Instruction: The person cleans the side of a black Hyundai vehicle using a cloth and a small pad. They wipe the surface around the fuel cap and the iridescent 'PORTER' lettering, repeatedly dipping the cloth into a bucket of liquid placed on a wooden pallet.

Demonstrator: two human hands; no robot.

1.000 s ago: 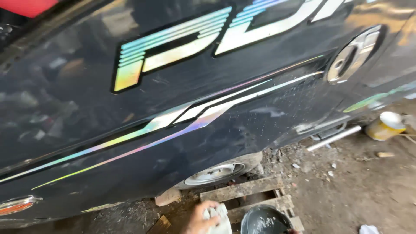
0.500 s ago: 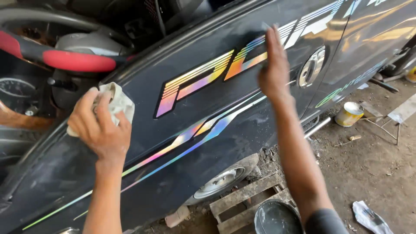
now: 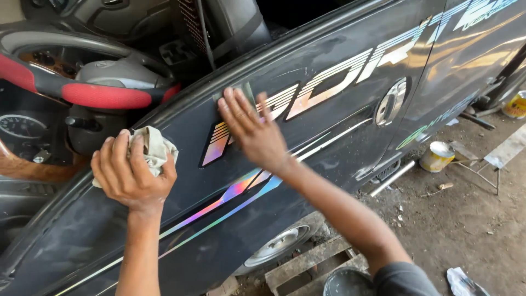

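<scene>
At centre frame, the right hand lies flat and released on the black car door, rubbing its iridescent decal; centre-left, the left hand grasps a crumpled rag, ready for wiping.

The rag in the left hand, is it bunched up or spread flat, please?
Bunched up. The pale rag is crumpled into a wad under the left hand, whose fingers curl over it against the dark car door.

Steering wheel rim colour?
Red and grey sections on the steering wheel, clearest in the head view, upper left.
</scene>
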